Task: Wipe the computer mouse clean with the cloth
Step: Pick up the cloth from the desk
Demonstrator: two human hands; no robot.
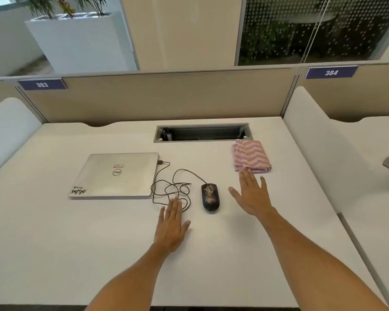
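Desk point(76, 254) beneath beige partition point(157, 97) carries laptop point(115, 175), mouse point(210, 197), cloth point(251, 155).

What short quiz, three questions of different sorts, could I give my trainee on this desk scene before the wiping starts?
1. True or false: the right hand has already lifted the folded cloth off the desk.
2. Multiple choice: the mouse lies (A) on the closed laptop, (B) between the two hands, (C) inside the cable tray.
3. Fill in: the left hand has its fingertips at the mouse's tangled ____.

Key:
1. False: the cloth lies flat on the desk, with only the fingertips at its near edge.
2. B.
3. Cable.
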